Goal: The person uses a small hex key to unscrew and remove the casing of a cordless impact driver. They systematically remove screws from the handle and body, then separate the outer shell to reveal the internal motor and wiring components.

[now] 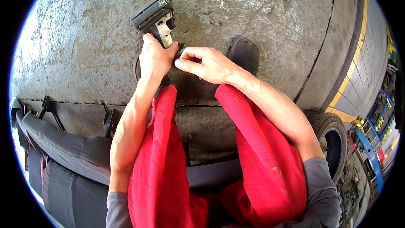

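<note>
A dark grey impact wrench (pixel 153 13) with a pale, worn handle points up and to the right, above the concrete floor. My left hand (pixel 156 58) is closed round the lower end of its handle. Close beside that hand, my right hand (pixel 209 64) has its thumb and fingers curled together. A small dark piece shows by the right fingertips, too hidden to name. The wrench's base is covered by my left hand.
I sit in red trousers, with dark shoes (pixel 244 55) on the stained concrete floor (pixel 278 21). Dark padded seats (pixel 76 152) are at lower left. A tyre (pixel 334 141) stands at right, near a yellow line (pixel 353 61) and shelves of tools.
</note>
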Action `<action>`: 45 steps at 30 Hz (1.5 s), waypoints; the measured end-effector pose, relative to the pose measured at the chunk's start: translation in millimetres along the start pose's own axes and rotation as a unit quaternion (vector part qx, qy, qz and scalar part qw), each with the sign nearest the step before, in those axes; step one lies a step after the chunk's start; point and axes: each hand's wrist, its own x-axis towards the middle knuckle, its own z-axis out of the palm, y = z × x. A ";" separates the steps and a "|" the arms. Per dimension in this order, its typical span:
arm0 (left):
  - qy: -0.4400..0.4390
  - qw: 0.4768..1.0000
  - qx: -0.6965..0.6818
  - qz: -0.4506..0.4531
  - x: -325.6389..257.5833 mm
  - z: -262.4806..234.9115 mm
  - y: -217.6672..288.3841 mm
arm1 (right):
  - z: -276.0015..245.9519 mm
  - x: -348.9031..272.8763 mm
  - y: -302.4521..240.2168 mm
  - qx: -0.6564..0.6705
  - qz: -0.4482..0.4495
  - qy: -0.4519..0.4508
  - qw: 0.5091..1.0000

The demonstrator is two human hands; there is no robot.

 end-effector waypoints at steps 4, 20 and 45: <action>0.008 1.000 0.006 0.001 -0.3 0.9 0.5 | 4.2 -5.5 4.1 0.022 -0.064 0.009 0.998; 0.045 0.999 0.009 0.023 -3.8 4.5 -0.9 | -1.0 -10.7 -3.7 -0.109 -0.065 0.021 0.992; 0.031 0.999 0.013 0.031 -3.1 2.8 -2.1 | 0.0 -12.6 3.6 -0.136 -0.148 0.017 0.979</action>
